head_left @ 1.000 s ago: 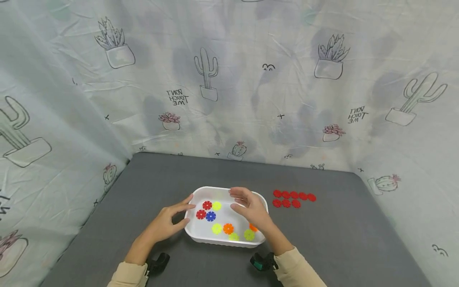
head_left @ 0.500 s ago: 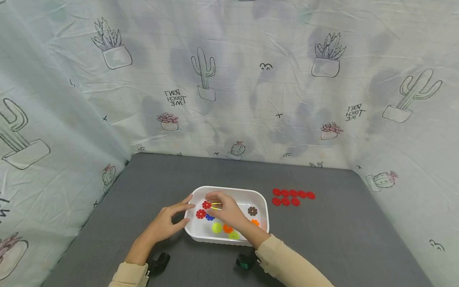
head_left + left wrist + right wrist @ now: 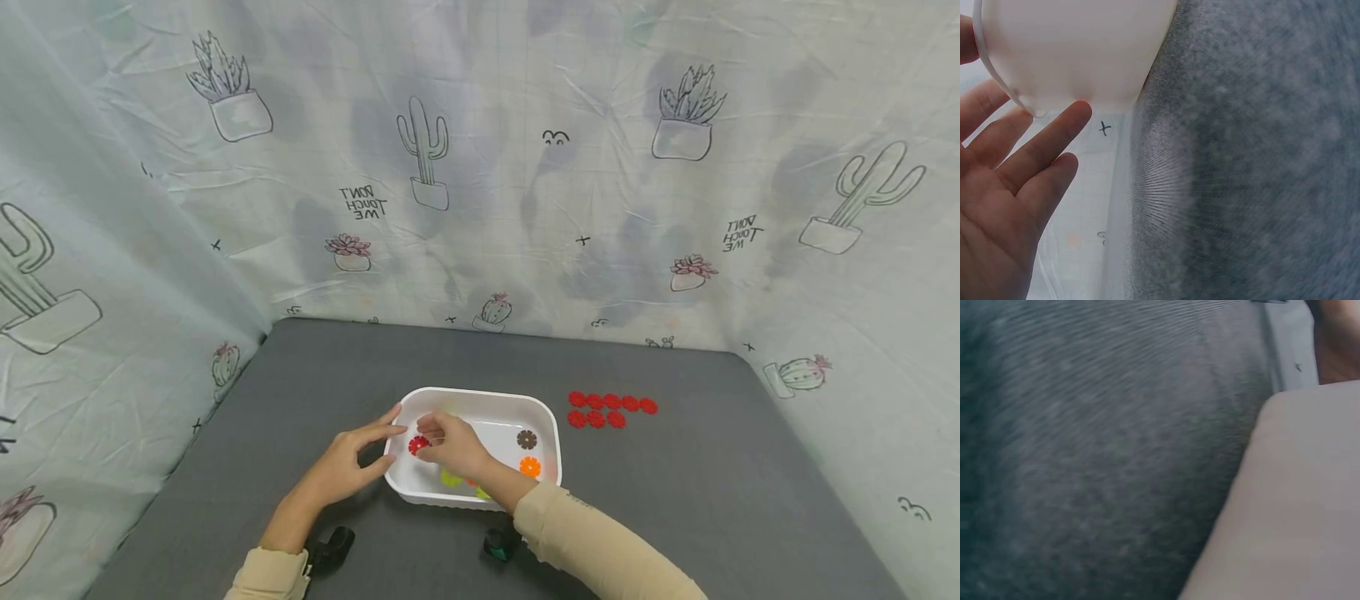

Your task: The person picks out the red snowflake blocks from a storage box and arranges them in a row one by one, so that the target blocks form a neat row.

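A white plastic tub (image 3: 480, 401) holds several notched plastic discs. My left hand (image 3: 352, 458) rests at its left end, fingers spread and fairly straight. In the left wrist view one fingertip touches the tub's outer wall (image 3: 1085, 56), and others lie at the rim. My right hand (image 3: 459, 450) reaches down inside the tub at the left, thumb and fingers bent but apart, right beside a red disc (image 3: 417, 446). It covers other discs there. A yellow-green disc (image 3: 450, 477) shows below the hand, a brown disc (image 3: 527, 439) and an orange disc (image 3: 529, 467) to its right.
Two rows of red discs (image 3: 612, 402) lie on the grey table (image 3: 675, 500), right of the tub. A patterned curtain (image 3: 510, 183) hangs behind and at both sides. Black wrist cameras sit under both wrists. The right wrist view mostly shows table and the tub's outer side (image 3: 1291, 500).
My right hand has moved left and down from the tub's right half, over the yellow-green disc, to the red discs at the left. My left hand has stayed in place.
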The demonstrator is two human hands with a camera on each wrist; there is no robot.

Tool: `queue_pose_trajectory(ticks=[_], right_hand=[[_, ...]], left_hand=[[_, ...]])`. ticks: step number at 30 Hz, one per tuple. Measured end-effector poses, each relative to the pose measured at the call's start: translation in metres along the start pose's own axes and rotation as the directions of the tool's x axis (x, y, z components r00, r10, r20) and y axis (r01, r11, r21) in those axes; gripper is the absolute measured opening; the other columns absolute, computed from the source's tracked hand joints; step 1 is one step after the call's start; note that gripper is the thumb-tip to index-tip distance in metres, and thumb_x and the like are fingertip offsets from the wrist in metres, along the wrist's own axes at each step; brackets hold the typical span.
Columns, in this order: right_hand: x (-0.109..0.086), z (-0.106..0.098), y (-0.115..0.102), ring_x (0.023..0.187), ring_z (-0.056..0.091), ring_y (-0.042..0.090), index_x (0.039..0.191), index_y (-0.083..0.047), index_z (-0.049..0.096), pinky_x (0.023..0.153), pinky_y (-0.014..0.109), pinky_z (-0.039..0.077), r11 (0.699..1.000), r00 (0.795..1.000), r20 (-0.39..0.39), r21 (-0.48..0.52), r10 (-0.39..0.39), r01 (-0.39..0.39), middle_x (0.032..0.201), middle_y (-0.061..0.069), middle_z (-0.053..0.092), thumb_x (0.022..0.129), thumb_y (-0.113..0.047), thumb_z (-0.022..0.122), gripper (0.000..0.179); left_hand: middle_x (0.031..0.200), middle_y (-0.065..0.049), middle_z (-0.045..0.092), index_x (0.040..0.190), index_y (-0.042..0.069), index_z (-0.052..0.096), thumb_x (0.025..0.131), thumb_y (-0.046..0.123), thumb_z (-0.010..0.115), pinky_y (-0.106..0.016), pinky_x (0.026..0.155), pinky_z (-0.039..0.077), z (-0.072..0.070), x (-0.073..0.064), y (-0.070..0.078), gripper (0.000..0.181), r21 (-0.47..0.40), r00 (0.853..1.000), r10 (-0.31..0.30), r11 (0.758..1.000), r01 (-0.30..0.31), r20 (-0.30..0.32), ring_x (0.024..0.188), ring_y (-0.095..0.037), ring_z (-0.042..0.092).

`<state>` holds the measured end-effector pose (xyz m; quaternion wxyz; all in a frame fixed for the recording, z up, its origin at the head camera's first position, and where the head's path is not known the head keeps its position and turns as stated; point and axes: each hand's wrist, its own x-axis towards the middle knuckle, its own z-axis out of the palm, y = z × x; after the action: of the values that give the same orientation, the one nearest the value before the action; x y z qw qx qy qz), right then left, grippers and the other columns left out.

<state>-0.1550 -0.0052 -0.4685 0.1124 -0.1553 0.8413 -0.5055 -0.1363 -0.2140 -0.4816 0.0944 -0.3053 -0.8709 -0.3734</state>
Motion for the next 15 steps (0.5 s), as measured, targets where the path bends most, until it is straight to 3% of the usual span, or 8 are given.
queue_pose_trajectory(ticks=[8,15], right_hand=[[0.0018,0.0029,0.0054,0.103,0.062,0.021,0.116,-0.003,0.061,0.094,0.036,0.05,0.993,0.999,-0.017,-0.104,0.044,-0.045,0.111,0.008,0.067,0.078,-0.007,0.074,0.04],[0.0081,0.0074,0.005,0.095,0.063,0.017,0.114,-0.002,0.062,0.088,0.03,0.052,0.969,1.0,-0.025,-0.249,0.004,-0.01,0.106,0.008,0.067,0.076,-0.002,0.074,0.04]], left_hand=[[0.144,-0.009,0.046,0.122,0.01,0.064,0.082,0.01,0.07,-0.052,0.097,0.045,0.0016,0.0004,-0.0008,0.04,0.004,1.0,0.011,1.0,-0.011,-0.004,0.126,-0.03,0.051],[0.144,-0.009,0.047,0.121,0.01,0.065,0.083,0.012,0.07,-0.049,0.097,0.046,0.0005,0.0003,-0.0012,0.039,0.003,1.0,0.019,1.0,-0.019,-0.014,0.126,-0.03,0.051]])
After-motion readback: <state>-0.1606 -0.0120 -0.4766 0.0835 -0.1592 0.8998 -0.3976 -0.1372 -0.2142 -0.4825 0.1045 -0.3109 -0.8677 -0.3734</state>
